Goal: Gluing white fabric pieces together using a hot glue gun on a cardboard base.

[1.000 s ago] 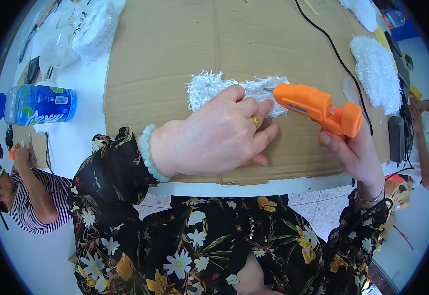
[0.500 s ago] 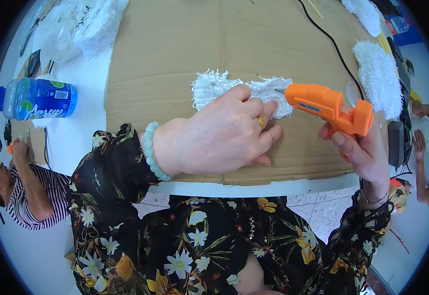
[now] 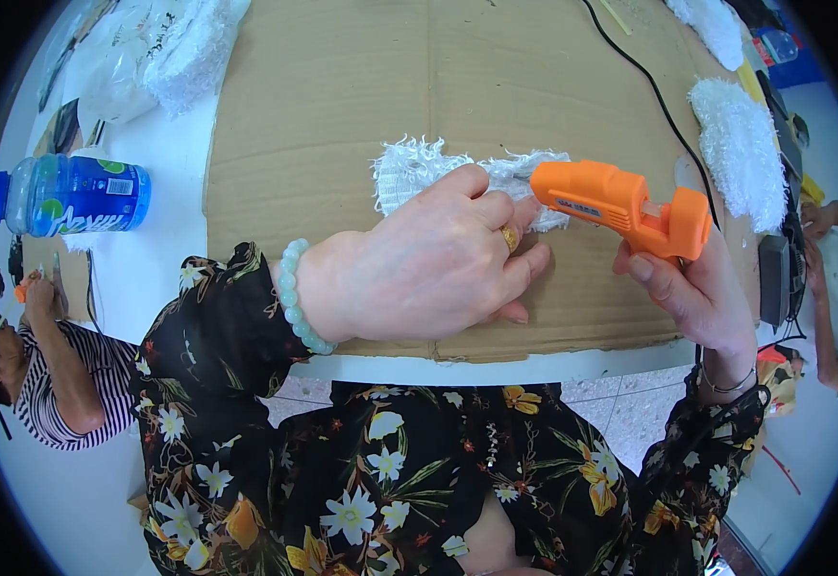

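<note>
A strip of white fringed fabric (image 3: 409, 175) lies on the brown cardboard sheet (image 3: 342, 86). My left hand (image 3: 428, 254) rests over its near side, fingers bent and pressing on it; the fingertips are partly hidden. In my right hand (image 3: 702, 293) is an orange hot glue gun (image 3: 596, 195), the fingers closed round its handle. Its front end points left, over the right part of the strip, close to my left fingers. The nozzle tip is hard to make out against the fabric.
A blue-labelled bottle (image 3: 83, 195) and a clear plastic bag (image 3: 116, 67) with white fluffy material stand at the left. A black cable (image 3: 647, 77) crosses the cardboard's right side. Another white fluffy piece (image 3: 740, 154) lies at the right edge. Other people work at both sides.
The glue gun has shifted slightly left in my right hand, its nozzle now lower over the strip and less visible. My left hand has hardly moved.
</note>
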Tool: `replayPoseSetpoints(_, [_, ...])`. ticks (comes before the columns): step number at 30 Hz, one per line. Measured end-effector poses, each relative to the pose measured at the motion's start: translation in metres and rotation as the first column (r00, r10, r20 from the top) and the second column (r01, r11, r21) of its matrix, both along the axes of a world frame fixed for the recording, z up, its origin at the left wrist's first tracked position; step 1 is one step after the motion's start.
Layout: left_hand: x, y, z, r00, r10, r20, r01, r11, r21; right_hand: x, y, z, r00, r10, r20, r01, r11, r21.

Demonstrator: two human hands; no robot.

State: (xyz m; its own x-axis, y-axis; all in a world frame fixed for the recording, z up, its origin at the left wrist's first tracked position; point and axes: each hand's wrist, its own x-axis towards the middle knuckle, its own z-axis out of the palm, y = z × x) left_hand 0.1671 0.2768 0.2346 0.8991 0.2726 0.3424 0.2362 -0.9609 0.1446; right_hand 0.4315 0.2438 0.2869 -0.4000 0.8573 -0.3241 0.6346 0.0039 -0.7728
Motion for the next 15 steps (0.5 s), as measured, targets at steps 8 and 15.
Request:
replayPoseSetpoints(8, [-0.002, -0.001, 0.010, 0.986, -0.012, -0.169, -0.006, 0.995, -0.104, 0.004, -0.003, 0.002, 0.998, 0.001, -0.061, 0.007, 0.990, 0.143])
replayPoseSetpoints(15, [-0.004, 0.001, 0.000, 1.000, -0.006, -0.015, 0.006, 1.000, -0.014, 0.006, -0.006, 0.007, 0.989, -0.113, -0.091, 0.119, 0.991, 0.064])
